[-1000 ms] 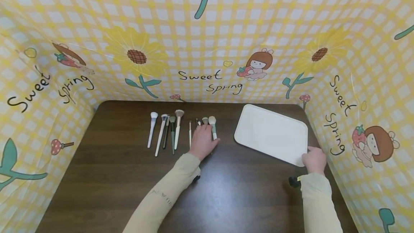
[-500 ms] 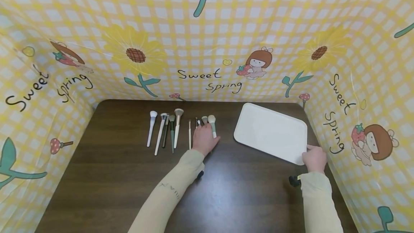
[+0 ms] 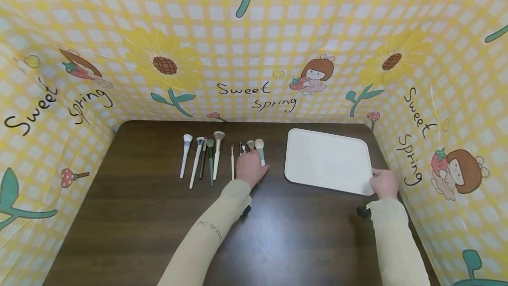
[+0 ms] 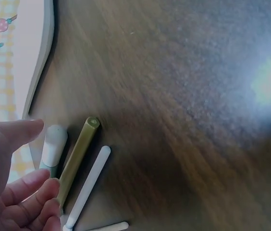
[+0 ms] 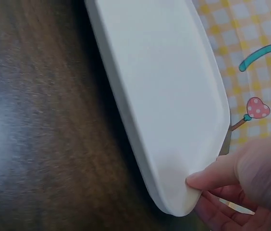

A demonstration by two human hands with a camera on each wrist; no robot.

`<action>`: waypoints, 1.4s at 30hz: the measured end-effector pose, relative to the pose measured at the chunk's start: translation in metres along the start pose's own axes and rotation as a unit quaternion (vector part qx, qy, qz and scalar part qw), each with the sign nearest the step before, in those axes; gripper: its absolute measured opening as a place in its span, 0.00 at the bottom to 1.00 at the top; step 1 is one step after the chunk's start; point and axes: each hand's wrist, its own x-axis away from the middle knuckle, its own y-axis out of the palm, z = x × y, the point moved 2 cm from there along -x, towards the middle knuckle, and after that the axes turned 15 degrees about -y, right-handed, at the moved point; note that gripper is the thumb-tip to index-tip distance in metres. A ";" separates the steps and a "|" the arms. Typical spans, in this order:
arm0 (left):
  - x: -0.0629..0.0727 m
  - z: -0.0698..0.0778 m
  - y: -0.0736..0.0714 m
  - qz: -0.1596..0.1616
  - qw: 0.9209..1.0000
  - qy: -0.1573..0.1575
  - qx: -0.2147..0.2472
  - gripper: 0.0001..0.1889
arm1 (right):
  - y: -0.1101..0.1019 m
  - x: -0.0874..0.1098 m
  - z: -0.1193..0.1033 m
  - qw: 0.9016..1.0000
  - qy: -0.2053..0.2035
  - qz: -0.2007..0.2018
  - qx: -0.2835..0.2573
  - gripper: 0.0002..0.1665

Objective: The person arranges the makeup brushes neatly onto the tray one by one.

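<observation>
My right hand (image 3: 384,184) pinches the near right corner of a white rectangular tray (image 3: 327,160); in the right wrist view the thumb (image 5: 203,179) lies on top, with the other fingers partly hidden beneath. My left hand (image 3: 251,168) is over a group of makeup brushes, hiding most of their handles. Among them, a makeup brush with a cream head and mint handle (image 3: 259,145) shows beside the thumb. In the left wrist view the thumb is spread away from loosely bent fingers, near an olive handle (image 4: 79,159) and a thin white handle (image 4: 91,180).
To the left of that hand, several more makeup brushes lie roughly side by side, including a white one (image 3: 185,156) and a wide-headed one (image 3: 217,156). The dark wooden table (image 3: 131,215) is enclosed by a yellow checked cloth (image 3: 246,65) at the back and sides.
The tray's near right corner has swung away from me and slightly left, so the tray sits straighter. My right hand has moved with it. The left hand stays nearly still over the brushes.
</observation>
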 end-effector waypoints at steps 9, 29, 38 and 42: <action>-0.001 0.001 -0.003 -0.016 1.000 -0.018 0.013 0.29 | 0.001 -0.020 -0.006 0.998 -0.046 -0.010 0.033 0.25; -0.006 0.005 -0.003 -0.058 0.993 -0.083 0.059 0.17 | 0.008 -0.053 -0.015 0.998 -0.030 -0.031 0.046 0.25; -0.008 0.007 -0.005 -0.053 0.990 -0.106 0.070 0.16 | 0.013 -0.057 -0.016 0.999 -0.005 -0.025 0.026 0.27; -0.008 0.007 0.000 -0.061 0.991 -0.103 0.065 0.18 | 0.013 -0.057 -0.016 1.000 -0.001 -0.022 0.022 0.26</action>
